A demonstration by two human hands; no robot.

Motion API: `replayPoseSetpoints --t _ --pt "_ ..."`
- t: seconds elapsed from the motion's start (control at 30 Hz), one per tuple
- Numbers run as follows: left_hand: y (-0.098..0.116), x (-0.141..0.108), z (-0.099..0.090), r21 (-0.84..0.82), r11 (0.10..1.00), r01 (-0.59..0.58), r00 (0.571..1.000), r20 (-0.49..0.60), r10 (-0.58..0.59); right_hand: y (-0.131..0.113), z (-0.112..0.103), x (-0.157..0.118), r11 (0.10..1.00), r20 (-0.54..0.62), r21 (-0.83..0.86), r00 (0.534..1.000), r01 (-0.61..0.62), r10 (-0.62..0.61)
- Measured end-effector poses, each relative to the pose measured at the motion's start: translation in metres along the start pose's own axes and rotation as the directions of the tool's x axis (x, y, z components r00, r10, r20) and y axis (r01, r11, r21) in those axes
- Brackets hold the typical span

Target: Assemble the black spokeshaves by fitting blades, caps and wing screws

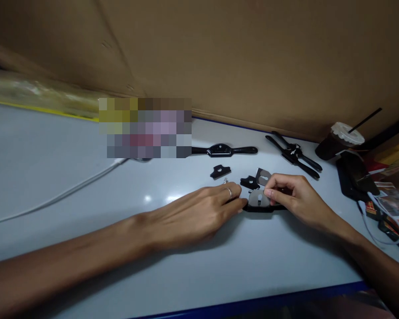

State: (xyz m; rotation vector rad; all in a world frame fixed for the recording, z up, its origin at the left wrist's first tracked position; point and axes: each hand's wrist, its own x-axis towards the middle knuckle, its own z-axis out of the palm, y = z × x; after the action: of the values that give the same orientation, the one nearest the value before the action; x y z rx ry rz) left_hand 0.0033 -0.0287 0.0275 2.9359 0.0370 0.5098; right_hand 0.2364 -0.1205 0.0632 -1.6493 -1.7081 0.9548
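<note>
My left hand [212, 210], a ring on one finger, is closed at the left end of a black spokeshave [261, 209]; its handle on that side is hidden under the fingers. Between thumb and fingers, my right hand [294, 198] pinches a grey slotted blade [255, 200] lying over the spokeshave's body. Just behind are a black cap plate [249, 182] and a second slotted blade [263, 177]. Another cap plate [220, 171] lies farther left. A small metal screw [225, 180] shows by my left fingers.
Behind lie another spokeshave [221, 150] and a crossed pair of spokeshaves [294, 155]. A lidded drink cup [340, 139] with a straw stands at back right, beside a black device [355, 175]. A white cable [73, 195] crosses the left. Cardboard [235, 57] rises behind the table.
</note>
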Motion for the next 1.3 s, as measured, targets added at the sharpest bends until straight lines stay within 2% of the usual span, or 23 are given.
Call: replayPoseSetpoints --t 0.2,0.4,0.7,0.77,0.83,0.9,0.93,1.03,1.17,1.23,1.3 --pt "0.001 0.0 0.0 0.038 0.997 -0.074 0.997 -0.03 0.075 -0.001 -0.001 -0.001 0.999 0.138 -0.04 0.99 0.002 0.004" --pt "0.002 0.004 0.0 0.022 0.997 -0.076 0.996 -0.046 0.077 0.001 0.001 -0.001 0.999 0.142 -0.024 0.989 -0.04 0.043" --pt "0.0 0.003 0.0 -0.052 0.999 0.016 1.0 0.007 -0.016 0.001 0.001 -0.002 0.992 0.171 -0.123 0.985 -0.004 0.025" --pt "0.0 0.003 0.0 -0.048 0.999 0.023 1.0 0.012 -0.022 0.001 -0.001 -0.002 0.988 0.12 -0.155 0.993 0.015 0.003" --pt "0.0 0.003 0.0 -0.041 0.999 0.023 1.0 0.011 -0.023 0.003 -0.002 -0.001 0.964 -0.003 -0.257 0.997 0.069 -0.072" --pt "0.001 0.004 -0.001 -0.04 0.999 0.023 1.0 0.011 -0.023 0.007 -0.002 0.0 0.91 -0.11 -0.394 0.976 0.132 -0.189" --pt "0.001 0.004 -0.001 -0.041 0.999 0.022 1.0 0.012 -0.022 0.009 -0.002 0.0 0.881 -0.127 -0.445 0.962 0.161 -0.24" --pt "0.001 0.004 0.0 -0.041 0.999 0.018 1.0 0.005 -0.017 0.016 -0.002 0.001 0.829 -0.064 -0.513 0.954 0.22 -0.293" --pt "0.001 0.004 0.001 -0.041 0.999 0.023 1.0 0.006 -0.023 0.02 -0.004 0.0 0.731 0.089 -0.634 0.962 0.254 -0.257" --pt "0.001 0.004 0.0 -0.036 0.999 0.028 0.999 0.018 -0.027 0.019 -0.008 -0.001 0.704 0.098 -0.665 0.963 0.251 -0.25" --pt "0.001 0.003 0.0 -0.031 0.999 0.028 0.999 0.022 -0.028 0.018 -0.013 -0.001 0.716 0.048 -0.657 0.961 0.236 -0.273"
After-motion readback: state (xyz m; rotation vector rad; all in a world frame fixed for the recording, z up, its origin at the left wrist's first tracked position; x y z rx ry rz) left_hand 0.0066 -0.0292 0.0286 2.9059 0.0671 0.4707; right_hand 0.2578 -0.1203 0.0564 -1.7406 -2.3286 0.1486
